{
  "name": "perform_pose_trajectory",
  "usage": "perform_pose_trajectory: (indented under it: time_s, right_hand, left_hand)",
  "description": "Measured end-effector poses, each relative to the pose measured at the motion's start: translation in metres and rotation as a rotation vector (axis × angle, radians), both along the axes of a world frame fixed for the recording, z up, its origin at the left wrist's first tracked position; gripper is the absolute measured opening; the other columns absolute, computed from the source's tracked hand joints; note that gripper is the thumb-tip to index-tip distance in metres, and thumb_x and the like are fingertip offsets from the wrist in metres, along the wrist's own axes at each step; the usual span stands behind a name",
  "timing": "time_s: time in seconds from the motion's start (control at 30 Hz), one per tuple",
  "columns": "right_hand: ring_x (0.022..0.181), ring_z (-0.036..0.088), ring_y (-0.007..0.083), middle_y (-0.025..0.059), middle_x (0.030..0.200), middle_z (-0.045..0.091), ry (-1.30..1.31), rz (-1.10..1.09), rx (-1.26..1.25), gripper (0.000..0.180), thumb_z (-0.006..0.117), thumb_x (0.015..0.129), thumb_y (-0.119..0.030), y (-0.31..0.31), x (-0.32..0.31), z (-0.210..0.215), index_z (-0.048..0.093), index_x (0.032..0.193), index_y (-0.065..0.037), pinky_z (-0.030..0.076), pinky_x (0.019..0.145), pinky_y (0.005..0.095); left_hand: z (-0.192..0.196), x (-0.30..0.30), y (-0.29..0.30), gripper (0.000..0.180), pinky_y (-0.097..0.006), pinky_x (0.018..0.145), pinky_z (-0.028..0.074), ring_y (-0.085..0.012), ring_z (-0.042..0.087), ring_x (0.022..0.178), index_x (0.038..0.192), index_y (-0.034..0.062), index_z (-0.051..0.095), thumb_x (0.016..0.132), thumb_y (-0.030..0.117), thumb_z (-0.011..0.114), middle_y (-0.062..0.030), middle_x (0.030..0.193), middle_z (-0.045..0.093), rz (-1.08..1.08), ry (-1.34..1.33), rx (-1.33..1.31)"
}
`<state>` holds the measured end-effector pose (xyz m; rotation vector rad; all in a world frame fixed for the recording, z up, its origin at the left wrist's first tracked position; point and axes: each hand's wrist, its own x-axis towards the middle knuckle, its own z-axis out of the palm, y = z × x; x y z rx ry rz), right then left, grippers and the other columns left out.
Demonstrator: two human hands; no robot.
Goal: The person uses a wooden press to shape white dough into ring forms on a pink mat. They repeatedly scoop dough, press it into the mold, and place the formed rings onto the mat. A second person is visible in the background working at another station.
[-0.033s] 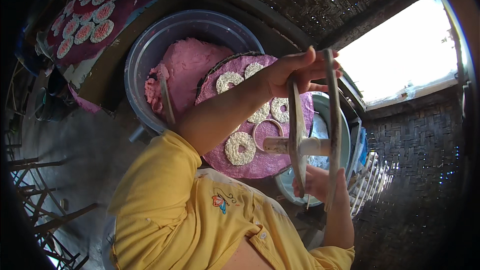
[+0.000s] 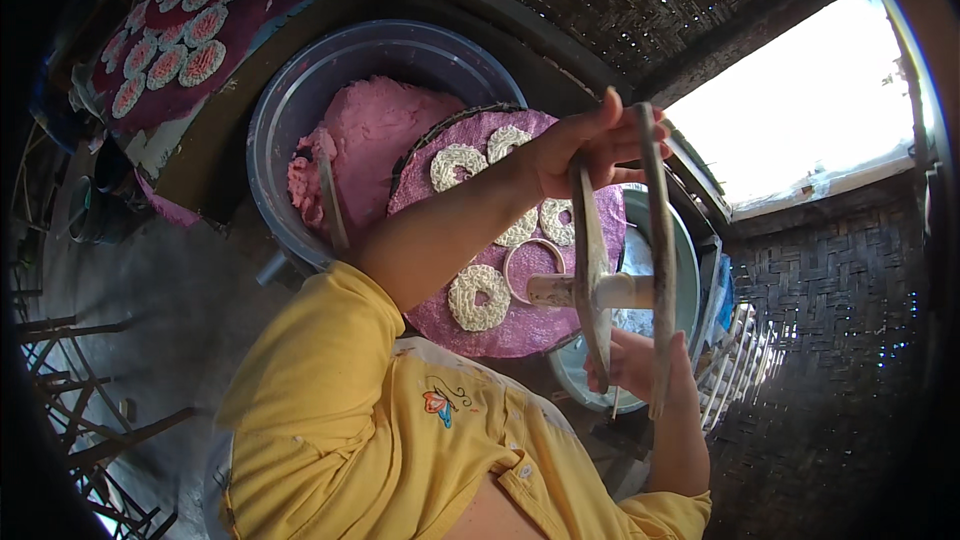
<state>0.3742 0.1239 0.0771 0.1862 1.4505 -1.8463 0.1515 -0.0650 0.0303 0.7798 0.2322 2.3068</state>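
I hold a wooden hand press (image 2: pixel 594 265) with two long bars and a pale cylinder (image 2: pixel 628 290) between them. My left hand (image 2: pixel 590 148) is closed over the upper ends of the bars, and my right hand (image 2: pixel 642 365) grips their lower ends, partly hidden behind them. The cylinder's end points over a round tray covered in purple cloth (image 2: pixel 430 316). On that cloth lies a thin hoop (image 2: pixel 508 262), beside the cylinder's end. Several white, lacy dough rings (image 2: pixel 464 310) rest around it; my left forearm hides part of the tray.
A large grey-blue tub (image 2: pixel 268 155) holds pink dough (image 2: pixel 390 120) and a wooden paddle (image 2: pixel 331 202). Under the tray's right side stands a pale green basin (image 2: pixel 684 270). Pink-and-white rounds (image 2: pixel 204 63) lie on purple cloth at far left. A woven wall (image 2: pixel 830 320) with a bright window borders the right.
The press and both hands have shifted very slightly left in the picture. Both hands keep their hold, and the dough rings and hoop look the same.
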Motion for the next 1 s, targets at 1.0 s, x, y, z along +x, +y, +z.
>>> perform_pose_trajectory:
  time_s: [1.0]
  right_hand:
    - [0.065,0.058,0.0196,0.0123,0.079,0.060,0.097,-0.101,0.440,0.075,0.057,0.075,-0.065,0.018,-0.053,-0.009,0.054,0.105,0.004,0.045,0.056,0.0316]
  left_hand:
    - [-0.061,-0.037,0.007,0.048,-0.035,0.076,0.049,-0.0201,0.059,0.083,0.089,0.0129,0.058,0.085,0.059,0.047,-0.0007,0.081,0.057,0.156,-0.295,0.113]
